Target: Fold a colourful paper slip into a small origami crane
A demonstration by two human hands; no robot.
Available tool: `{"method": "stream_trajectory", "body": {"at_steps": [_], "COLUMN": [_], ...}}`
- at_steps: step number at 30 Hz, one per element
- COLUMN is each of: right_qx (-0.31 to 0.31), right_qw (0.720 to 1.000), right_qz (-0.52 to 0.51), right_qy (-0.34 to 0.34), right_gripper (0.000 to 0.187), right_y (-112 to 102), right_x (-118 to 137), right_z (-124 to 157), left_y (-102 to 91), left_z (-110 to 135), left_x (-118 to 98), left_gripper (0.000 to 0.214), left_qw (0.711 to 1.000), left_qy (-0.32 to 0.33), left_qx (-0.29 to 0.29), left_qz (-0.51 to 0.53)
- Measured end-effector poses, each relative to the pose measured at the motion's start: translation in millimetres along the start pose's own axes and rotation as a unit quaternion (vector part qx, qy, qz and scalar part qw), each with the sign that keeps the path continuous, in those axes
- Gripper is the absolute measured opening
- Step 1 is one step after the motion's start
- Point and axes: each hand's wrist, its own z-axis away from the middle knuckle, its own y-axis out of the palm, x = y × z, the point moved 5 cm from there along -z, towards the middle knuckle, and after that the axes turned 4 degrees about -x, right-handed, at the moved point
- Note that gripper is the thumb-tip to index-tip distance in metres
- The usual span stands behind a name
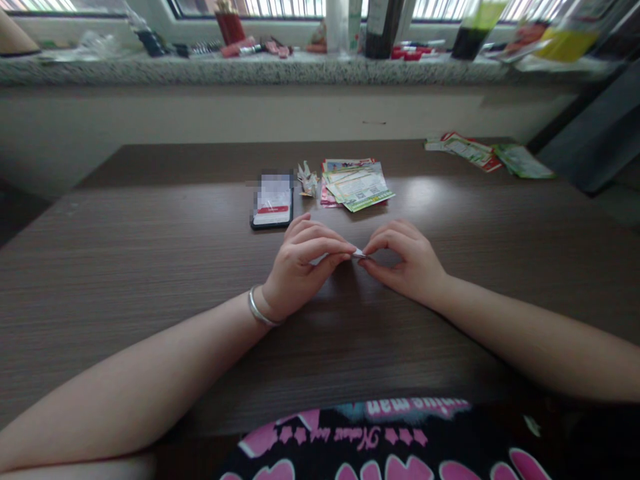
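Just this side of the phone (273, 199), a small folded paper (359, 253) lies crosswise between the hands: left hand (300, 263) and right hand (403, 260) each pinch one end, equally near.

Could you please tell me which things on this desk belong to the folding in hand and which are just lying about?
In hand:
- small white folded paper piece, pinched between left hand and right hand

Lying about:
- black smartphone
- small folded paper figure
- stack of printed paper slips
- scattered leaflets at the far right
- dark wooden table
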Motion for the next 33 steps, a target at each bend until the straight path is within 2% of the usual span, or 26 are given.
{"method": "stream_trajectory", "body": {"at_steps": [8,14,25,29,33], "right_qx": [-0.015,-0.003,-0.019,-0.019,-0.008], "right_qw": [1.000,1.000,1.000,1.000,0.999], "right_qz": [-0.011,-0.002,-0.006,0.002,0.009], "right_qy": [0.011,0.006,-0.023,-0.014,-0.038], "right_gripper": [0.008,0.010,0.008,0.007,0.008], "right_y": [-2.5,-2.0,-3.1,-3.1,-2.2], "right_x": [1.5,4.3,4.9,4.4,8.1], "right_z": [-0.3,-1.2,-0.7,-1.0,-2.2], "left_y": [0.4,2.3,0.4,1.9,3.5], "left_z": [0.3,-1.7,-1.2,-0.8,-0.1], "left_x": [-4.0,-6.1,-4.4,-4.9,-7.0], "left_gripper": [0.004,0.004,0.003,0.003,0.005], "left_qw": [0.999,0.997,0.998,0.996,0.991], "left_qy": [0.029,0.038,0.045,0.053,0.072], "left_qx": [0.006,0.016,0.004,0.011,0.019], "left_qz": [-0.017,-0.058,-0.036,-0.069,-0.113]}}
